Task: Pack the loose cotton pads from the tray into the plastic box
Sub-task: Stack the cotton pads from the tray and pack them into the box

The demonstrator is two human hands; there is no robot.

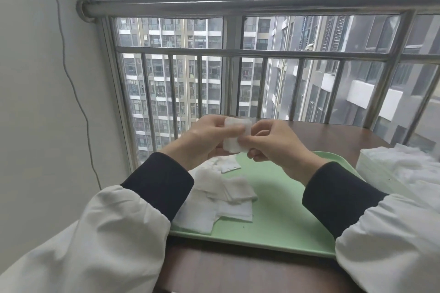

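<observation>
Both my hands are raised above the green tray (273, 216) and hold a small stack of white cotton pads (234, 134) between them. My left hand (204, 140) grips the stack from the left, and my right hand (273, 144) pinches its right edge. Several loose cotton pads (221, 195) lie in an overlapping pile on the left part of the tray. At the far right stands the clear plastic box (371, 166), with white cotton pads (414, 166) inside it.
The tray sits on a brown wooden table (238, 269) set against a window with a metal railing (238, 54). A thin cable (71, 83) hangs down the white wall on the left.
</observation>
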